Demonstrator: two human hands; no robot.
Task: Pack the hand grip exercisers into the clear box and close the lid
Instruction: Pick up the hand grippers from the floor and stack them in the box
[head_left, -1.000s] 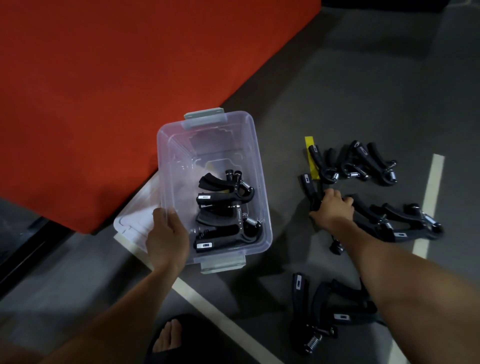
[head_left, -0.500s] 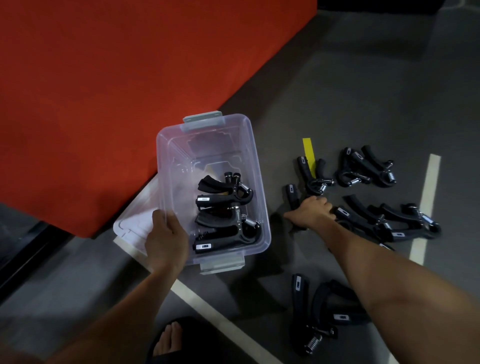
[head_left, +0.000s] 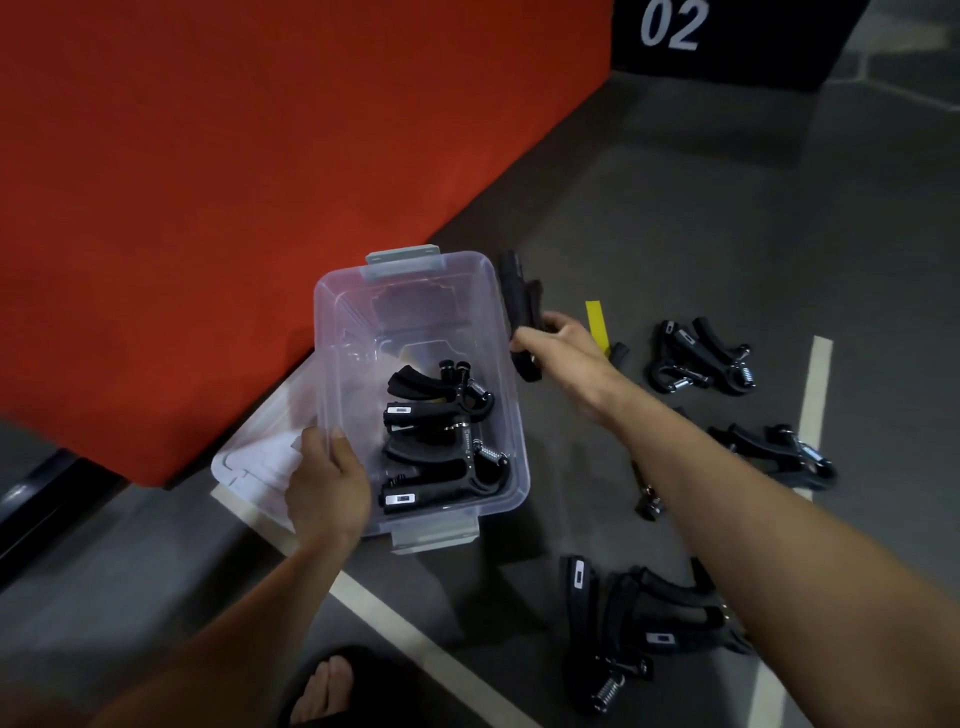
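The clear box (head_left: 358, 291) stands open on the grey floor, with black hand grip exercisers (head_left: 441, 447) lying in its near half. My left hand (head_left: 327, 488) grips the box's near left rim. My right hand (head_left: 558, 343) holds a black exerciser (head_left: 517, 296) in the air just outside the box's right wall. More exercisers lie on the floor to the right (head_left: 696, 356), further right (head_left: 779, 452) and near my right forearm (head_left: 639, 629). The box's lid (head_left: 260, 457) lies flat on the floor left of the box.
A red wall (head_left: 234, 156) rises behind and left of the box. A yellow strip (head_left: 597, 322) and white painted lines (head_left: 815, 395) mark the floor. My bare foot in a sandal (head_left: 322, 686) shows at the bottom. A small loose black part (head_left: 644, 493) lies beside my forearm.
My right hand has lifted an exerciser off the floor and carried it left to the box's right wall. My left hand has stayed on the box rim.
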